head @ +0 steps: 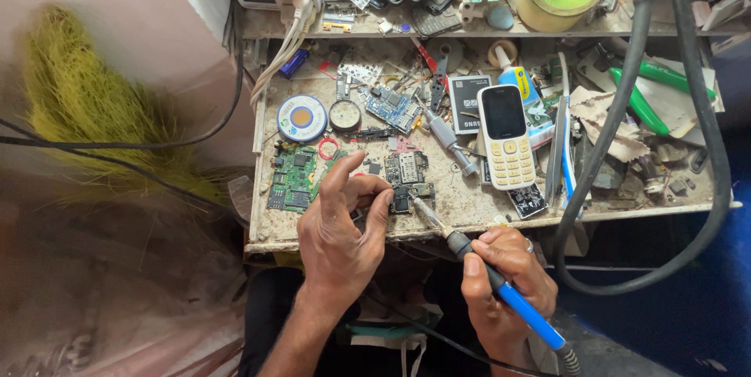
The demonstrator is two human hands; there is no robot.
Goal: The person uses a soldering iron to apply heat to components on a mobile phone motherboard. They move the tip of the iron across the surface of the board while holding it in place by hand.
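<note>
At a cluttered repair bench [469,209], we see the right hand [504,279] with fingers wrapped tight around a blue-handled soldering iron [501,287], its tip resting on a small dark circuit board [403,199] near the bench's front edge. The left hand [340,232] pinches that board, thumb and forefinger closed on its left side. A green circuit board [293,177] lies just beside the left hand, a white keypad phone [506,136] stands further back, and a thick grey hose [618,123] loops past the right edge. We find little bare surface between the hands and the litter of parts.
</note>
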